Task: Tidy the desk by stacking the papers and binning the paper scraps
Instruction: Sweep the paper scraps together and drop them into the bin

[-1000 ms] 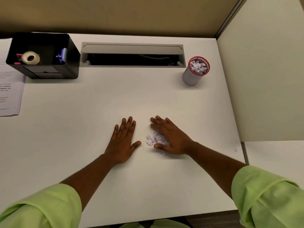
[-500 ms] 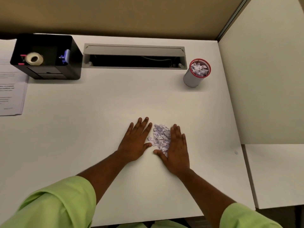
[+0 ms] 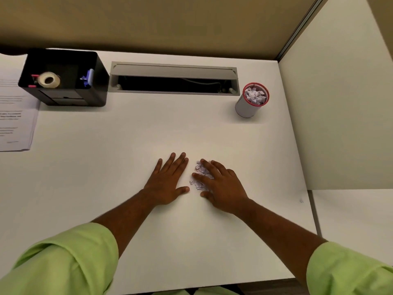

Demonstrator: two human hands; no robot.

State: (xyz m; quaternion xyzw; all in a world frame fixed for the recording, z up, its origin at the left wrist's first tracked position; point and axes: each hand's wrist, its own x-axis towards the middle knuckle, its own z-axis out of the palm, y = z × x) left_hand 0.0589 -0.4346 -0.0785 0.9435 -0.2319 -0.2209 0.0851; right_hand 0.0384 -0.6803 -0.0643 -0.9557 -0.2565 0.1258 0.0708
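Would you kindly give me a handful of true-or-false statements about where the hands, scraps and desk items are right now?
1. The right hand lies over the pile of paper scraps. True.
2. The left hand grips the scraps. False: it rests flat on the desk beside them, fingers straight.
3. The red-rimmed bin already holds scraps. True.
4. The bin stands at the desk's left edge. False: it stands far right, by the cable tray.
5. A tape roll sits inside the black organizer. True.
6. The printed papers lie under the right hand. False: they lie at the far left.
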